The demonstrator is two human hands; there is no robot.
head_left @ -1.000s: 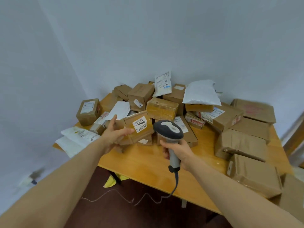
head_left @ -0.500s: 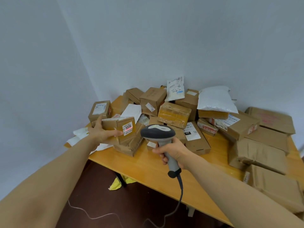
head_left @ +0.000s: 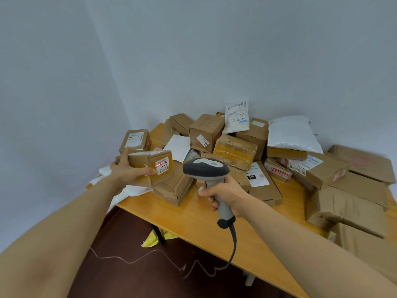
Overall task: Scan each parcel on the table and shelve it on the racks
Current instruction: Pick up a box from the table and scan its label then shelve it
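My left hand (head_left: 126, 169) grips a small brown cardboard parcel (head_left: 150, 163) lifted above the table's left end; its white label reads 1006 and faces right. A red scan line glows across that label. My right hand (head_left: 224, 193) grips the grey handle of a barcode scanner (head_left: 205, 168), whose dark head points left at the label from a short distance. The scanner's cable hangs down off the table edge.
A wooden table (head_left: 206, 220) carries a heap of several brown boxes (head_left: 235, 150) and white mailer bags (head_left: 293, 135) against the corner walls. Large flat cartons (head_left: 348, 207) fill the right side. Below lie a dark floor, a thin wire and a yellow scrap (head_left: 153, 240).
My left hand lifted the 1006 parcel off the pile and turned its label toward the scanner. The scanner's red line now lies on the label. The view shifted left.
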